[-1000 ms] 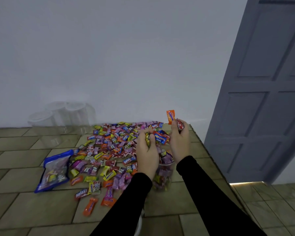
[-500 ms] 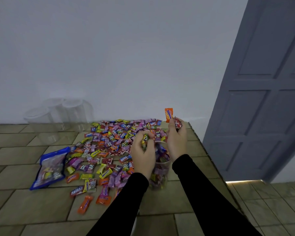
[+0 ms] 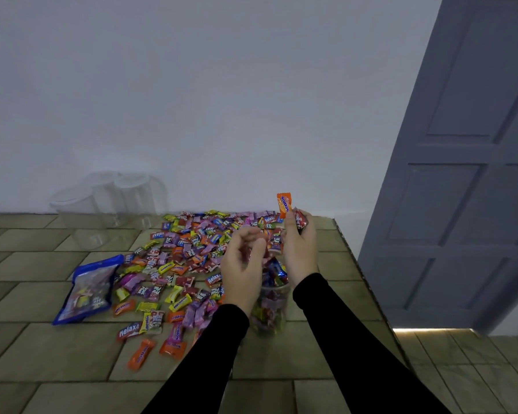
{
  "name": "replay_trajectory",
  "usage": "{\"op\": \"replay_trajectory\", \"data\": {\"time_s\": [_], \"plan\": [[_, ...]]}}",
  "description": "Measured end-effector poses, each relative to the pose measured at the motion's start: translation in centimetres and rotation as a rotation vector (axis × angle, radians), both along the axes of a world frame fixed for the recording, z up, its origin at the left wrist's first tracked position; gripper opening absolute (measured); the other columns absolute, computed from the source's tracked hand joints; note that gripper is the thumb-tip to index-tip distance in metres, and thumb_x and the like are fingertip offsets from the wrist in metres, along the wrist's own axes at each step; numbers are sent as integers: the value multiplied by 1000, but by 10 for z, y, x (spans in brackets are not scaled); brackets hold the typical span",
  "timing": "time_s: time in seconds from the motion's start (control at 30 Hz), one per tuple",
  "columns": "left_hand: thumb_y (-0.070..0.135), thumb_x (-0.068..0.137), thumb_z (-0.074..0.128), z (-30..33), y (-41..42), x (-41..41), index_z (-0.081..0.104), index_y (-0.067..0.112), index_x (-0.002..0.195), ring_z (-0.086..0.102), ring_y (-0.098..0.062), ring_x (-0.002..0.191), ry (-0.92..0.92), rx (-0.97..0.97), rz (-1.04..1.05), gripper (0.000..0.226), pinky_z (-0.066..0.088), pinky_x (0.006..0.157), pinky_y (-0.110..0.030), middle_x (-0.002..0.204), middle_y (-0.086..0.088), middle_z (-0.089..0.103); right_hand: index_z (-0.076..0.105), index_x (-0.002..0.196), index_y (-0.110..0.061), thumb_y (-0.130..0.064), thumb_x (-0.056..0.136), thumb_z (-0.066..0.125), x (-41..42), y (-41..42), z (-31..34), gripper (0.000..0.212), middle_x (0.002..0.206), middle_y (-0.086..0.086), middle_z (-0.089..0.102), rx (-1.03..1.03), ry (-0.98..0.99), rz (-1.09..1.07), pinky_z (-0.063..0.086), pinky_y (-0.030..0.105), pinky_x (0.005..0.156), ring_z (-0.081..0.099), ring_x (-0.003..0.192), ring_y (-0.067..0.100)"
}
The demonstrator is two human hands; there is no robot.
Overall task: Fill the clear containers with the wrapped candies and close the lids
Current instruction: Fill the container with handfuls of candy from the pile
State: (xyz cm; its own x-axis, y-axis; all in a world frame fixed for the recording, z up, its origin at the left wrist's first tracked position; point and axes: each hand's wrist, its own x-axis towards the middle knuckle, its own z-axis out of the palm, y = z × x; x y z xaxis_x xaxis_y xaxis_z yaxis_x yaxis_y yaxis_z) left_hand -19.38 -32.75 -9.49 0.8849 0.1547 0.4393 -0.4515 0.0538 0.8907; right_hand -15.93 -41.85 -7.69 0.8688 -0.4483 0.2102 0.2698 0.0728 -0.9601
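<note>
My left hand [image 3: 242, 265] has just dropped its candies, fingers now loosely curled and empty over the heaped jar [image 3: 270, 306]; right hand [image 3: 301, 246] pinches an orange candy [image 3: 284, 205] at 12 o'clock, so lidding is close.

I count three empty clear containers [image 3: 108, 204] by the wall, one container filled with candies [image 3: 271, 306], one blue bag [image 3: 87, 291], two candies [image 3: 284, 206] in my right hand [image 3: 301, 249], loose wrapped candies [image 3: 192, 249] too many to count

"Mentos" is read on the orange candy [image 3: 284, 205] held up; "Relaxa" is printed on a red wrapper [image 3: 129, 330] on the table.
</note>
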Motion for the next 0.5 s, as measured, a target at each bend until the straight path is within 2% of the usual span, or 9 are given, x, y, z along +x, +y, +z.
{"op": "replay_trajectory", "data": {"time_s": [0.1,0.2,0.27,0.33,0.37,0.43,0.5], "plan": [[22,92,48,-1,-1,-2,59,18,113,68,-18,99,-17,-100,-6,25,54,85,-27,103,-2,71,55,94,-32,-40,95,50,-1,-1,1,9,71,-11,51,-5,9,0,36,30,62,45,62,7],[26,94,45,-7,-2,-3,55,17,122,68,-22,103,-29,-187,-24,31,55,87,-36,112,-3,68,54,98,-32,-41,96,49,-4,-2,3,10,68,-11,50,10,16,24,37,31,59,44,58,8],[31,95,43,-14,-4,-4,51,17,126,61,-16,115,-25,-161,19,35,49,97,-42,121,2,64,54,96,-32,-38,96,49,-6,-3,3,8,65,-9,49,21,20,31,36,30,56,41,54,9],[42,96,35,-22,-6,-2,50,19,129,55,-9,121,60,-114,7,44,43,105,-44,127,6,60,56,95,-31,-35,97,50,-8,-3,5,8,63,-9,48,48,13,43,35,29,56,40,54,8],[49,96,28,-23,-7,0,52,21,128,56,-7,118,128,-83,-28,49,40,107,-43,123,5,63,56,93,-30,-33,97,51,-8,-4,5,8,63,-8,49,66,14,46,36,30,57,41,55,9],[58,97,18,-26,-6,6,60,19,120,63,-7,107,233,-48,-113,63,35,110,-43,104,2,72,57,88,-25,-26,97,52,-11,-3,9,10,63,-6,49,137,20,69,36,28,57,41,56,10],[60,97,13,-27,-6,9,64,16,113,66,-10,101,247,-58,-132,69,35,110,-43,92,-2,75,58,83,-18,-15,96,54,-13,-4,11,15,62,-4,48,216,-18,99,33,24,54,40,55,10]]}}
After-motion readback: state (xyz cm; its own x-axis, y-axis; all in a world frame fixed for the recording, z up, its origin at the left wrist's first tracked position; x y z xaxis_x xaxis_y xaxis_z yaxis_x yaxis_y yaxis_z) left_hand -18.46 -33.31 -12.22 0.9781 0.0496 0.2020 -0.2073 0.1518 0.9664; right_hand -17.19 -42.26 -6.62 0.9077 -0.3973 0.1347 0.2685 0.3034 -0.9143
